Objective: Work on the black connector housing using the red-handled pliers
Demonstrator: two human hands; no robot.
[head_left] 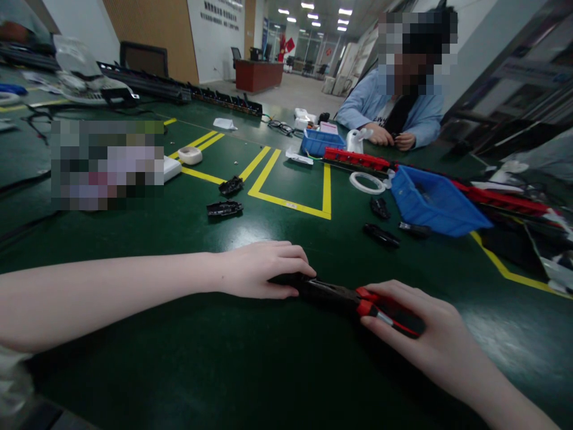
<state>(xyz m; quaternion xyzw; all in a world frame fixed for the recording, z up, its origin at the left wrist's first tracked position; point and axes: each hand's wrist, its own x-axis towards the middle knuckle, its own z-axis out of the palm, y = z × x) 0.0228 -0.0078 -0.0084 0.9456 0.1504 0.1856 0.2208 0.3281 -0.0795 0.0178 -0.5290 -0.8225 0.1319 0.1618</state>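
Six o'clock: my left hand [264, 269] pinches slim black piece [289, 279]. Four o'clock: right hand [434, 331] wraps red-and-black-handled metal pliers [344, 297]. I judge plier work underway; next, brace firmly.

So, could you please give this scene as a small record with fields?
Left hand: holds black part
Right hand: holds red-handled long-nose pliers
Contact: pliers' tips at black part; exact grip unclear
Surface: green table, yellow lines
Further left: two loose black pieces
Further right: blue bin, dark pieces nearby
Across: person in light-blue sleeves
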